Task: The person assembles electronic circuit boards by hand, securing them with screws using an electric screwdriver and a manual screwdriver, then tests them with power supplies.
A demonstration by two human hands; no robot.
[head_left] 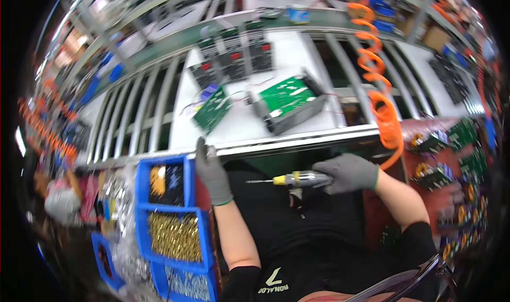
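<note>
My right hand (pixel 350 173), in a grey glove, is wrapped round a pistol-shaped power screwdriver (pixel 305 180) with a yellow collar. Its long thin bit (pixel 259 181) points left, in the air in front of my body. My left hand (pixel 212 175), also gloved in grey, is raised at the near edge of the white work surface (pixel 180 134), beside the blue bins. Its fingers point away from me, stretched out, and I see nothing held in them. Beyond it a green circuit board (pixel 212 111) leans, slightly blurred. To its right lies a dark housing (pixel 297 116) with another green board (pixel 287 96) in it.
Blue bins at my left hold brass-coloured standoffs (pixel 175 238), silvery screws (pixel 188 285) and dark and orange small parts (pixel 158 181). Several black units (pixel 231 57) stand at the back. An orange coiled hose (pixel 382 108) hangs at right, near boards on a red surface (pixel 419 196). Metal rollers (pixel 141 111) flank the work surface.
</note>
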